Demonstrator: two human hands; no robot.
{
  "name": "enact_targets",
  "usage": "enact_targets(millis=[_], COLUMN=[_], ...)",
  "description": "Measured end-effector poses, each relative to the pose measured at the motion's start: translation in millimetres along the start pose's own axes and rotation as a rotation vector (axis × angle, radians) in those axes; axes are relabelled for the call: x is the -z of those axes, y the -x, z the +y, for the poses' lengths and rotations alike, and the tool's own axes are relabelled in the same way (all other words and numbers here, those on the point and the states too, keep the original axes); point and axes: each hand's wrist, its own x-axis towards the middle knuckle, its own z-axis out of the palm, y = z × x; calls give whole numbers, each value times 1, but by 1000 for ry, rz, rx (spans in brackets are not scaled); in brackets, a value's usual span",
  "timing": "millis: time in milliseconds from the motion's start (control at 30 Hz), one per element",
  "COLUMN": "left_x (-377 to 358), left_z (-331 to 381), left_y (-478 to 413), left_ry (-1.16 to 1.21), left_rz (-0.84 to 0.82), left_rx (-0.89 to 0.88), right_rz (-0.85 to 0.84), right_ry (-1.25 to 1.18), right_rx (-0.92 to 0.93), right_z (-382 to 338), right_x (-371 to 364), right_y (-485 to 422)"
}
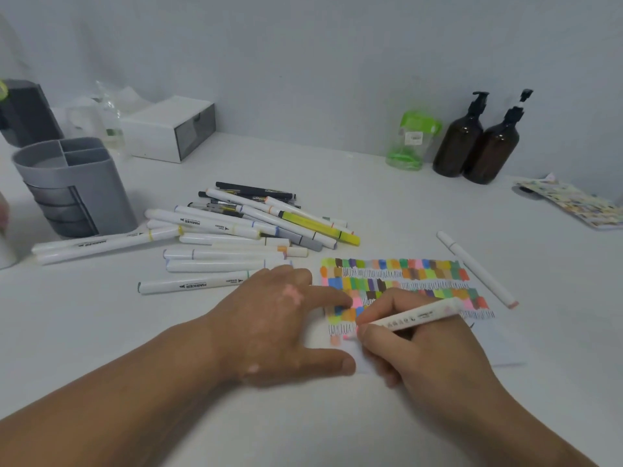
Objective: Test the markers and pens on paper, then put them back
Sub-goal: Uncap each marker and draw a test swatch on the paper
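A white sheet of paper (499, 342) lies in front of me, covered with rows of coloured swatches and black scribbles. My right hand (418, 352) grips a white marker (414, 316) with its pink tip down on the paper's lower left. My left hand (279, 318) presses flat on the paper's left edge, fingers spread. A pile of white markers and black pens (242, 230) lies behind my left hand. One more white marker (478, 267) lies to the right of the paper. A grey pen holder (74, 187) stands at the left.
At the back stand a white drawer box (168, 129), a green-lidded clear jar (411, 139) and two brown pump bottles (478, 143). A patterned notebook (580, 203) lies at the far right. A dark grey container (27, 112) sits at the back left.
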Motion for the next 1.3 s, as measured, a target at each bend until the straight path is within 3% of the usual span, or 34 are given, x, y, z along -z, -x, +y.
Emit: enact_targets(millis=[1300], left_x=[2], left_z=[-2], left_y=[-5], left_ry=[22], left_rz=[-36], left_rx=[-12], right_rz=[67], right_ry=[137], right_rx=[0], right_z=[1], right_x=[0], right_y=[-3])
